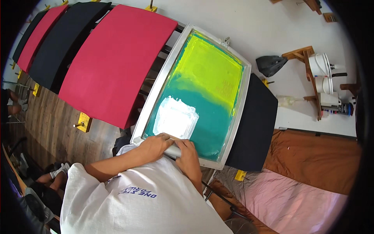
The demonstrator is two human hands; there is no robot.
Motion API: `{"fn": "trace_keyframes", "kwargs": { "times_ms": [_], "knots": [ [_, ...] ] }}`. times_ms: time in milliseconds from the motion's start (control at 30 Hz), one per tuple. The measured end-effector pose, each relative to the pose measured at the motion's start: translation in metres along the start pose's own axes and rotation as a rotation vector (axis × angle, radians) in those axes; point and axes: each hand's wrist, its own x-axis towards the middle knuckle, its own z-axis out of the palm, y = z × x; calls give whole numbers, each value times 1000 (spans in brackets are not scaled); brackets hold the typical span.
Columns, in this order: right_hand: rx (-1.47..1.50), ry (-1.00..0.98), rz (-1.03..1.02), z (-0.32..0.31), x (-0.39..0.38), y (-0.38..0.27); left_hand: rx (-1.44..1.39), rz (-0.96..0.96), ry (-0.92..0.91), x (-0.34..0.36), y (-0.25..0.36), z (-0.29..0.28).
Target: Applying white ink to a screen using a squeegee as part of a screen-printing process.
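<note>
A screen-printing frame (157,86) with a silver metal rim lies tilted across the view. Its teal mesh (208,134) carries a broad smear of yellow-green ink (208,64) at the far part and a patch of white ink (173,117) nearer me on the left. Both hands meet at the frame's near end, just below the white patch. My left hand (157,145) and my right hand (187,153) are closed round a squeegee (173,151) with a greyish handle. Its blade is mostly hidden under my fingers.
Pink-red (119,62) and black fabric-covered boards (72,43) line up to the left; another black board (255,124) sits at the frame's right. Yellow brackets (83,121) jut from the boards. White tubs (319,64) stand on a wall shelf. Brown cloth (311,160) lies at right; people sit at lower left.
</note>
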Motion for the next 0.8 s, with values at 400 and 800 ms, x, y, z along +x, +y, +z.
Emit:
{"fn": "trace_keyframes", "kwargs": {
  "times_ms": [400,800],
  "knots": [
    [-164,-1,-81,-37,106,41,93,-37,192,87,-31,-31],
    [-42,49,8,5,14,13,19,0,51,8,-8,0]
  ]
}}
